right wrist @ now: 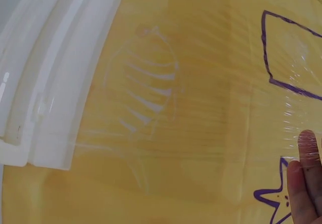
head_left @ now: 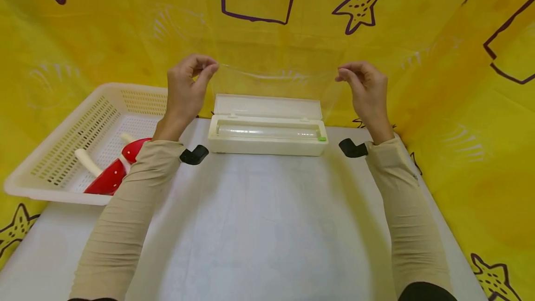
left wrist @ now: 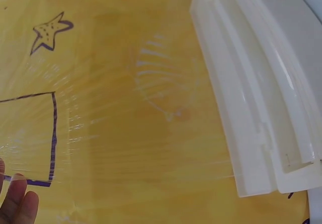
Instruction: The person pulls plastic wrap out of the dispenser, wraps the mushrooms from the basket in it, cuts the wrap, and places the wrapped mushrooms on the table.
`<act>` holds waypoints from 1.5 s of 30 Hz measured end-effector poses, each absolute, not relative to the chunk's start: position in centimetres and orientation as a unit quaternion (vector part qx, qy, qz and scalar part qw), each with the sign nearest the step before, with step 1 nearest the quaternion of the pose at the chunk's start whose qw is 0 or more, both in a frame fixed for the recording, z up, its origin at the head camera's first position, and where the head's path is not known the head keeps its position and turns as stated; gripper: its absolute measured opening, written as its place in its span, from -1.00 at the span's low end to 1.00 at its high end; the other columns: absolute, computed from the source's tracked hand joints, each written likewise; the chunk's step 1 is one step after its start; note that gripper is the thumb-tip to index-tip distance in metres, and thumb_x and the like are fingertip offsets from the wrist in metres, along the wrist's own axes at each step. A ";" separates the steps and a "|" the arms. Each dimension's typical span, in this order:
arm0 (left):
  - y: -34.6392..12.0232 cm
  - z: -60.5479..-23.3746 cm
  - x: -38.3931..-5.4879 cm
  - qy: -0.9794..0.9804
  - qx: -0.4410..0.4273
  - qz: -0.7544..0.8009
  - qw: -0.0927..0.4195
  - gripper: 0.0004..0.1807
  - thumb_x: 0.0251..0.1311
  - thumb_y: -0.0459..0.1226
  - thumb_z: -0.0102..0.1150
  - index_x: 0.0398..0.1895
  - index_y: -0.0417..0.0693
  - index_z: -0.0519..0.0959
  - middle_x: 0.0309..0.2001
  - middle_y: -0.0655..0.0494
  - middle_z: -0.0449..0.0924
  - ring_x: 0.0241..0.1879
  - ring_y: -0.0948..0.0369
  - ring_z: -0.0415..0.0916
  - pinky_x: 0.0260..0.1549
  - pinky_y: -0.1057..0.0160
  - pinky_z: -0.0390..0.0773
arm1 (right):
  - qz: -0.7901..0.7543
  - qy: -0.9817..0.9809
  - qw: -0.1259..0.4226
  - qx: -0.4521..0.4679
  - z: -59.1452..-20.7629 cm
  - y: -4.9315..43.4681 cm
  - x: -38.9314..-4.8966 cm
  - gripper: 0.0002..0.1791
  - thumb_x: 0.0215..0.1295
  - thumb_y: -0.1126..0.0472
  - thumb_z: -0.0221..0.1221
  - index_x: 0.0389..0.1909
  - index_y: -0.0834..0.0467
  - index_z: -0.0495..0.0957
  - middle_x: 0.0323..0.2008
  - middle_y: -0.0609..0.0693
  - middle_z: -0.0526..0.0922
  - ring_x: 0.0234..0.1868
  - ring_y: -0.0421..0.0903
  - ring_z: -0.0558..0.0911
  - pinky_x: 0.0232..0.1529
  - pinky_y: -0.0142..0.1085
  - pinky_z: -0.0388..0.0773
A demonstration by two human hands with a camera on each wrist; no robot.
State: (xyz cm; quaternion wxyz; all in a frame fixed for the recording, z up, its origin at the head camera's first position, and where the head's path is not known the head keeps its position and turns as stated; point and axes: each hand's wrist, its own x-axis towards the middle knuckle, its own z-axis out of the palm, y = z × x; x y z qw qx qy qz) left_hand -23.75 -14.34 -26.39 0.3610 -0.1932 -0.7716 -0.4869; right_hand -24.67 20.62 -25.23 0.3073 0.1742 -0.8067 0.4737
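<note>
A sheet of clear plastic wrap (head_left: 267,77) stretches between both raised hands, above and behind its dispenser. My left hand (head_left: 189,85) pinches one upper corner between thumb and index finger; my right hand (head_left: 367,88) pinches the opposite corner. The white plastic wrap dispenser (head_left: 267,147) stands on the table with its lid (head_left: 267,106) tipped back, and a roll of wrap (head_left: 267,132) lies inside. A small green piece (head_left: 322,139) sits at its right front edge. In both wrist views the taut film shows fine creases running from the dispenser toward the fingers.
To the left, a white perforated basket (head_left: 25,188) holds red, white-dotted items (head_left: 109,178) with pale handles, partly hidden by the left sleeve. Yellow patterned cloth (head_left: 459,106) hangs behind and at the right of the white table (head_left: 271,226). Black camera mounts (head_left: 353,148) project from the wrists.
</note>
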 end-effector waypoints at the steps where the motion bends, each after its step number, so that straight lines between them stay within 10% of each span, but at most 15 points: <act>1: -14.3 -26.4 -23.7 -0.771 -0.193 -0.487 0.361 -0.78 0.29 -0.35 0.22 -0.20 -0.43 0.63 -0.24 -0.26 0.68 -0.30 0.58 0.41 -0.16 0.53 0.45 | 0.475 -0.806 0.307 0.173 -25.2 20.6 -24.6 -0.73 0.37 0.25 0.16 -0.12 0.40 0.63 -0.32 -0.37 0.60 -0.31 -0.37 0.65 0.00 -0.51 0.59; 45: -14.4 -25.2 -21.1 -0.770 -0.202 -0.479 0.369 -0.79 0.29 -0.35 0.23 -0.24 -0.42 0.63 -0.26 -0.21 0.67 -0.28 0.55 0.46 -0.06 0.50 0.52 | 0.478 -0.787 0.340 0.192 -24.7 20.8 -21.5 -0.78 0.33 0.32 0.19 -0.18 0.45 0.62 -0.33 -0.39 0.61 -0.31 -0.41 0.66 -0.08 -0.55 0.59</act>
